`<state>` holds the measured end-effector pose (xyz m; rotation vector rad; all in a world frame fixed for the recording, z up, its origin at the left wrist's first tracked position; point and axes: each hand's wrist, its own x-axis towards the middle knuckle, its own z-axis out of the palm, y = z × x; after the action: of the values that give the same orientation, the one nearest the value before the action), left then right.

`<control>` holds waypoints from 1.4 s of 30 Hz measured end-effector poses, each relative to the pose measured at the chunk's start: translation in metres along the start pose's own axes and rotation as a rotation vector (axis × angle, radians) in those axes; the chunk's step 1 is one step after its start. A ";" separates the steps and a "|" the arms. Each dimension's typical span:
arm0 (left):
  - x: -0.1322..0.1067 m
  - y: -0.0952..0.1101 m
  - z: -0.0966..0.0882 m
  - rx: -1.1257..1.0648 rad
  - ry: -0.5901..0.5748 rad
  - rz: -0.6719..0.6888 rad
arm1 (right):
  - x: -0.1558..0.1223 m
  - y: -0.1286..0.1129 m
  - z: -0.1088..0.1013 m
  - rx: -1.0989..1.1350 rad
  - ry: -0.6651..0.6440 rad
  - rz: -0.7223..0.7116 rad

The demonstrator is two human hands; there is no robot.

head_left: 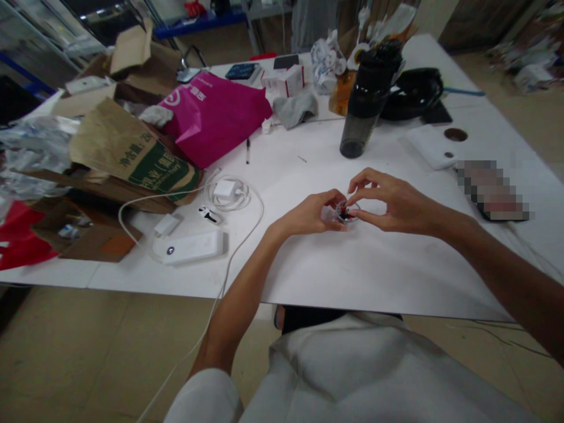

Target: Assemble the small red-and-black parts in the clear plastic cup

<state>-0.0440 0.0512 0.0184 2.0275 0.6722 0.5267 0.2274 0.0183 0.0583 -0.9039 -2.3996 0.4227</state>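
Just above the white table, near its front edge, my left hand (312,214) is wrapped round a small clear container (331,215) with a round mouth. Small red and black bits (343,212) show at that mouth. My right hand (390,202) reaches in from the right, thumb and forefinger closed together at the container's opening. Whether these fingertips pinch one of the bits or the rim, I cannot make out. Beyond the hands stands a dark, see-through water bottle (361,108). To the right, a phone (493,191) with a blurred screen lies on the table.
A white power strip (194,247), a charger (225,190) and looped white cable (259,205) lie left. Behind them are a magenta bag (211,117), a brown paper sack (132,147) and an open cardboard box (94,232). A black case (414,94) sits at the back right.
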 end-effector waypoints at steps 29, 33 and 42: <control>0.000 0.003 0.000 -0.005 -0.004 -0.026 | -0.003 -0.001 -0.010 -0.090 -0.153 -0.051; 0.000 0.003 -0.001 -0.015 -0.015 -0.031 | -0.005 -0.003 -0.009 -0.057 -0.128 -0.027; -0.001 0.004 0.000 0.003 -0.011 -0.042 | -0.003 0.001 -0.010 -0.017 -0.143 -0.065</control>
<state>-0.0436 0.0491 0.0223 2.0131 0.7077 0.4897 0.2358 0.0183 0.0652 -0.8259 -2.5589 0.4567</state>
